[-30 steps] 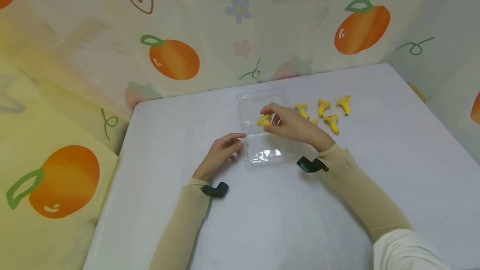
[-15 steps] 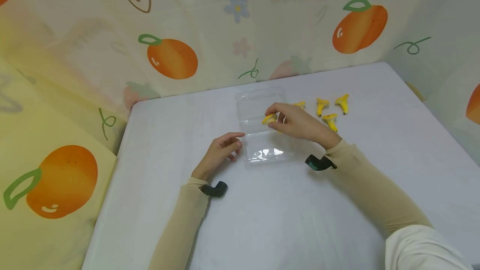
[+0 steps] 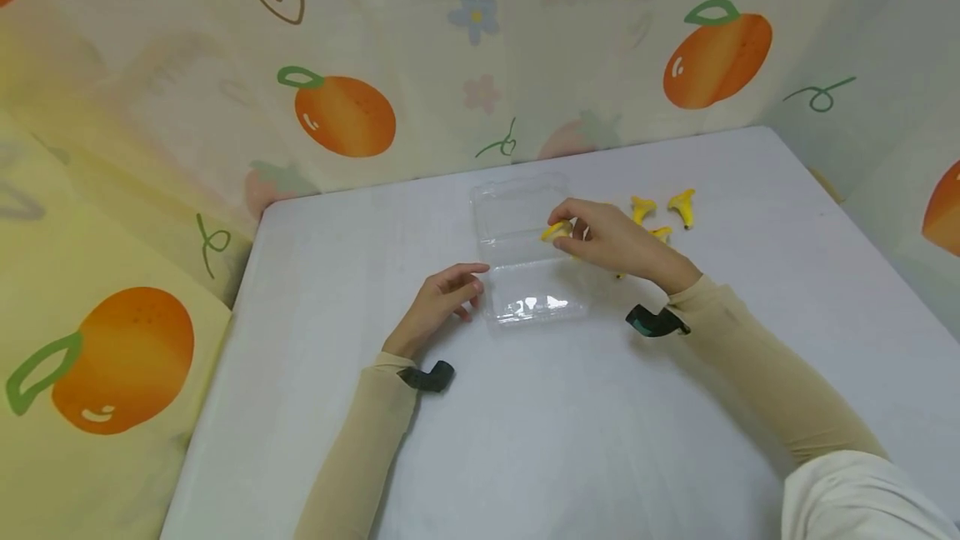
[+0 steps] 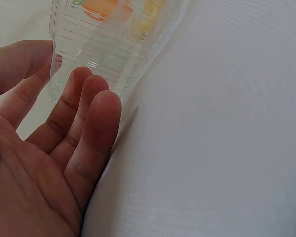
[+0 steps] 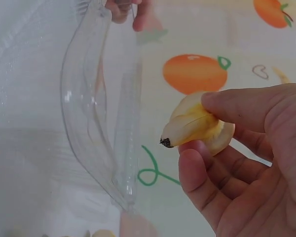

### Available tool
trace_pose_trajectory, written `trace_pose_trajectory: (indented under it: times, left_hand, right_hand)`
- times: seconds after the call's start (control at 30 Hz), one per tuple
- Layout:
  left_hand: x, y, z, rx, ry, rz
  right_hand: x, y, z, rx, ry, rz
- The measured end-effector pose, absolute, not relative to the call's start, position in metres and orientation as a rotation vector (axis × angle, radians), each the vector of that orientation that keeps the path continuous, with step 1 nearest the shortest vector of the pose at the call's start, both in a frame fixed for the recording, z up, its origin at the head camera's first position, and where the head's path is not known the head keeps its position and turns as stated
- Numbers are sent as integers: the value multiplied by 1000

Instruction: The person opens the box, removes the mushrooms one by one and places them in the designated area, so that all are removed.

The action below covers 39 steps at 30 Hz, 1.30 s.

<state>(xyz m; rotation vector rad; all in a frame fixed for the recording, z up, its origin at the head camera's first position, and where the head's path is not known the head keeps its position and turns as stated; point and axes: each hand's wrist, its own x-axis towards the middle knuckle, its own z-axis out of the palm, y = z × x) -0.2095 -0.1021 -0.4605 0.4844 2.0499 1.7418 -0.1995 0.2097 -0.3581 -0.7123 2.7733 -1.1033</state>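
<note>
A yellow, trumpet-shaped mushroom (image 3: 555,231) with a dark stem tip is pinched between thumb and fingers of my right hand (image 3: 611,238), above the right side of a clear plastic clamshell box (image 3: 517,211). The box lies opened out flat on the table. In the right wrist view the mushroom (image 5: 190,129) hangs in the air, apart from the box wall (image 5: 71,98). My left hand (image 3: 441,302) stays at the box's left edge with fingers loosely extended. In the left wrist view its fingertips (image 4: 102,113) are at the clear plastic wall (image 4: 98,49).
Several more yellow mushrooms (image 3: 682,207) lie on the table right of the box, some partly covered by my right hand. White cloth covers the table (image 3: 525,440). A fruit-print curtain (image 3: 420,48) hangs behind the far edge and at the sides.
My right hand has moved a little to the right, carrying the pinched mushroom, and now covers more of the loose ones. My left hand and the box stay in place.
</note>
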Motion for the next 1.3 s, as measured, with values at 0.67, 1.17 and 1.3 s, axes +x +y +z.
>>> trace_pose_trajectory:
  times: [0.67,1.17,1.3]
  left_hand:
    - [-207,-101,-459,491,2057,1755]
    - [-207,-101,-459,477,2054,1748]
    - [-208,-101,-460,477,2055,1743]
  right_hand:
    - [-196,237,-350,-548,2840,-1062]
    - [-190,258,-347,-505,2900,-1040]
    - [-190,264,-347,-481,2912,-1028]
